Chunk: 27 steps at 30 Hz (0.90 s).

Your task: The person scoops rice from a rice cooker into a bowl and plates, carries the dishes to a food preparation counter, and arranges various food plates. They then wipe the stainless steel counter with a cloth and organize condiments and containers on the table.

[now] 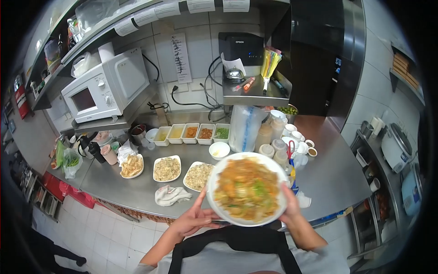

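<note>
A round white plate (211,194) heaped with orange-brown food, which looks like noodles with chopped green on top, is held up above the counter's front edge. My right hand (291,206) grips its right rim. At the lower left, my left hand (199,219) supports the plate, thumb along the rim and fingers partly under it. Just behind the plate, a bowl of fried rice (198,176) is partly covered by it. Another bowl of rice (167,168) and a bowl of fried pieces (132,165) stand farther left on the counter.
A crumpled white cloth (172,195) lies near the counter's front edge. Along the wall run several small tubs of toppings (191,133). Sauce bottles (264,135) and small cups (301,147) crowd the right. A bell (235,74) sits on the raised shelf.
</note>
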### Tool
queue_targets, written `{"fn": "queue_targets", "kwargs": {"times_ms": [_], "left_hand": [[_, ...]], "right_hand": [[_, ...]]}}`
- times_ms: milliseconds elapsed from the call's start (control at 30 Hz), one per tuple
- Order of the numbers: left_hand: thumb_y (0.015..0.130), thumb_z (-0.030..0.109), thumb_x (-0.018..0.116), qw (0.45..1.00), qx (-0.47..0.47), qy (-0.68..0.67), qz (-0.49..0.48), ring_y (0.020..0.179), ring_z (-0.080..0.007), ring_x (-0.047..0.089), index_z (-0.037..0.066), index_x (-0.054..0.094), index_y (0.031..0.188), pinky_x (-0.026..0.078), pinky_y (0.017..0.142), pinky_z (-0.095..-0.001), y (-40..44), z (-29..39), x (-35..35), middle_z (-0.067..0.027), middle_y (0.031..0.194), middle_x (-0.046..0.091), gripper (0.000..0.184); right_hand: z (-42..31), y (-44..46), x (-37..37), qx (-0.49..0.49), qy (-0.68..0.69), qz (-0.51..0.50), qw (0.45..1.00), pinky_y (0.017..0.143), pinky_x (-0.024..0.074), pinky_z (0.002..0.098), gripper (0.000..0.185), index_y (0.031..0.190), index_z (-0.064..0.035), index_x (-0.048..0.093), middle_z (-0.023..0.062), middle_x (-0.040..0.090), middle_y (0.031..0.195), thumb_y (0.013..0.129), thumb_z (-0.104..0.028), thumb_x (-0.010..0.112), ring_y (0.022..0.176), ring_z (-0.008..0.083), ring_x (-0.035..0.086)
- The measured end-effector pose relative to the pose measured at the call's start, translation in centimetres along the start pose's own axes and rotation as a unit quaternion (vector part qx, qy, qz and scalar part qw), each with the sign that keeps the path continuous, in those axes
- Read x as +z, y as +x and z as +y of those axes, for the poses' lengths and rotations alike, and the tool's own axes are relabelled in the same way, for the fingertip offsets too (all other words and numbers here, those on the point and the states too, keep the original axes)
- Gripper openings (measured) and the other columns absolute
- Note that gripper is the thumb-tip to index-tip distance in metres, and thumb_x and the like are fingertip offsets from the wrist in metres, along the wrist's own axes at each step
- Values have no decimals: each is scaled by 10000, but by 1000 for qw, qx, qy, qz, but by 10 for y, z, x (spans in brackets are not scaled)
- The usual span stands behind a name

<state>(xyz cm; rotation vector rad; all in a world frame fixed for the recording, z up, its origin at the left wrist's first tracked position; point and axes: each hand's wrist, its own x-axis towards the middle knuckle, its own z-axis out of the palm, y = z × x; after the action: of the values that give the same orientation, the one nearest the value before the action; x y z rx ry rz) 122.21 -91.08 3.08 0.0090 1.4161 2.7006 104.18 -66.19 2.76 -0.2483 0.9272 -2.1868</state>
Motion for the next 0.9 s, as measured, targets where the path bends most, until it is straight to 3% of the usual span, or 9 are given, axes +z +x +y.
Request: {"fn": "queue_targets", "kwargs": {"times_ms": [133, 333, 467, 567, 700, 800, 900], "left_hand": [[895, 71, 518, 999, 4, -5, 45, 1153, -343, 506, 172, 69, 1448, 463, 913, -416, 49, -16, 4, -242, 1309, 431, 719], [912, 96, 486, 994, -29, -9, 108, 1092, -335, 553, 119, 252, 1397, 489, 887, -382, 85, -38, -9, -225, 1276, 471, 538], [884, 107, 531, 992, -41, 19, 121, 1074, -334, 564, 60, 285, 1375, 508, 873, -369, 106, -38, -6, -234, 1232, 504, 551], [893, 129, 523, 991, -42, 26, 122, 1054, -326, 577, 59, 305, 1369, 514, 856, -362, 118, -39, 1, -230, 1231, 506, 529], [901, 126, 509, 989, -47, 44, 136, 1048, -295, 585, 66, 328, 1361, 519, 840, -346, 131, -31, 2, -206, 1224, 521, 498], [907, 145, 508, 985, -40, 38, 161, 1050, -261, 582, 74, 343, 1356, 507, 849, -330, 123, -30, -5, -184, 1216, 534, 484], [915, 180, 504, 983, -28, 36, 177, 1078, -238, 566, 59, 329, 1362, 497, 867, -323, 117, -30, -8, -170, 1244, 516, 496]], "right_hand": [[-73, -47, -57, -182, -25, 76, 980, 950, 430, 398, 526, 1298, -10, 395, 162, 499, 1260, 939, -394, 414, 1122, 274, 523], [-113, -84, -171, -384, -19, 252, 888, 981, 398, 395, 541, 1314, 12, 372, 155, 457, 1308, 949, -385, 406, 1174, 270, 479], [-104, -96, -279, -413, -54, 378, 827, 1000, 376, 401, 553, 1328, 12, 350, 140, 432, 1329, 947, -384, 417, 1186, 267, 465], [-86, -99, -332, -409, -4, 473, 780, 952, 421, 422, 560, 1323, 0, 358, 140, 450, 1305, 939, -401, 430, 1164, 272, 484], [-85, -69, -354, -397, 32, 494, 773, 887, 471, 441, 575, 1324, -7, 359, 143, 450, 1303, 938, -428, 415, 1145, 297, 497], [-82, -50, -408, -362, 21, 439, 822, 860, 487, 479, 571, 1334, -47, 350, 141, 442, 1312, 940, -459, 381, 1138, 327, 499], [-94, -18, -429, -347, -50, 431, 831, 829, 505, 464, 606, 1340, -32, 344, 140, 457, 1298, 952, -490, 259, 1131, 333, 501]]}}
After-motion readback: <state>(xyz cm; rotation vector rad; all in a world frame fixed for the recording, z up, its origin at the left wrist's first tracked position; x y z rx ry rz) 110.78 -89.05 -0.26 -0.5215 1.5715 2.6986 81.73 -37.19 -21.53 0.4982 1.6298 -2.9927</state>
